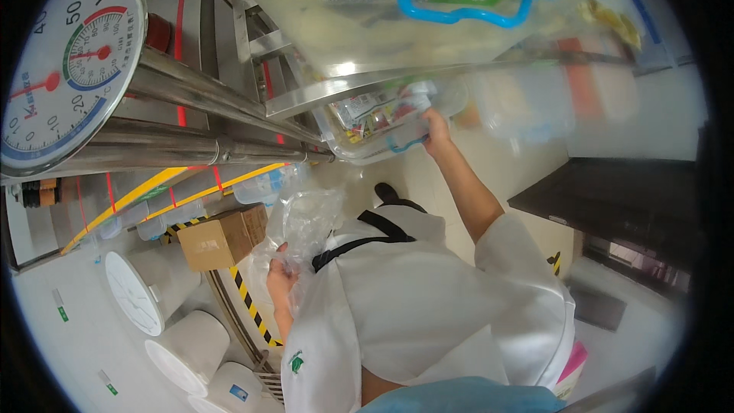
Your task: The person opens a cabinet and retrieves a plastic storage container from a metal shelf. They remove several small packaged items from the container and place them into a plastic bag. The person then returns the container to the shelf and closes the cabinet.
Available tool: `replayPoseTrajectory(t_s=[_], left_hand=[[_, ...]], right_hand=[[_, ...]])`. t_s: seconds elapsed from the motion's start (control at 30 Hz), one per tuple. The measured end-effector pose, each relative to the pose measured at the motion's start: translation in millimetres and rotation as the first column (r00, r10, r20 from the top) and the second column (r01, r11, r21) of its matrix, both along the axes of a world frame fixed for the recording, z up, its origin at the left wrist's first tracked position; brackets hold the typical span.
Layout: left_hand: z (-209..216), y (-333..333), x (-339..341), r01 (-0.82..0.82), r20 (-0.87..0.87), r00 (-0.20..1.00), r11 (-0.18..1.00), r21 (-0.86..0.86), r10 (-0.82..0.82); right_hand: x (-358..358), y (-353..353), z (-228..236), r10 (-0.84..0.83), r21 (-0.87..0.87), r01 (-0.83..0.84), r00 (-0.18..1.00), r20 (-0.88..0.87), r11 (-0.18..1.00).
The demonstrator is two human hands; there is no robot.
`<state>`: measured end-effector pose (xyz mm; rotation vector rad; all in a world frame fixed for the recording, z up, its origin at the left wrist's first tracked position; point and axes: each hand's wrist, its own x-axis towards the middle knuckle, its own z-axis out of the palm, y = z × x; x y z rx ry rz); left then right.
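My left hand [281, 283], low at the left of my body, is closed on a crumpled clear plastic bag [310, 218]. With my right arm stretched forward, my right hand [436, 134] grips the near edge of a clear plastic storage box [359, 154] under a metal shelf edge. Small colourful packets [375, 112] lie inside that box, and a blue handle [405, 143] shows on its front. A whitish item [417, 95] is just beyond my right fingers; blur hides what it is.
Above stands a larger clear box with a blue handle [462, 15] on the steel shelf [336, 92]. A round dial gauge [69, 69] fills the upper left. A cardboard box [222, 239] and several white lidded bins [145, 291] stand at the left; a dark cabinet [612, 206] is at the right.
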<state>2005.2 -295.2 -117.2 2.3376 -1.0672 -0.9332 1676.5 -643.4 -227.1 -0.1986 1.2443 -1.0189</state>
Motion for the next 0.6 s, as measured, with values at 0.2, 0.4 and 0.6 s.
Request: replayPoseTrajectory(t_s=[0.2,0.4,0.6], left_hand=[[-45.7,15.4,23.4,-0.102,-0.27,0.96,0.99,-0.101,0.071],[-15.6,-18.5,11.8,0.092,-0.13,0.985,0.986,-0.136,-0.109],[-8.4,-15.4,7.3,0.075,-0.152,0.982,0.969,-0.233,-0.112]], right_hand=[[7.2,7.5,1.6,0.06,-0.013,-0.06,0.998,-0.029,0.998],[13.8,36.2,41.6,0.053,0.077,-0.026,0.925,-0.377,0.997],[-114.4,69.8,46.0,-0.56,-0.121,0.552,0.773,-0.298,0.825]])
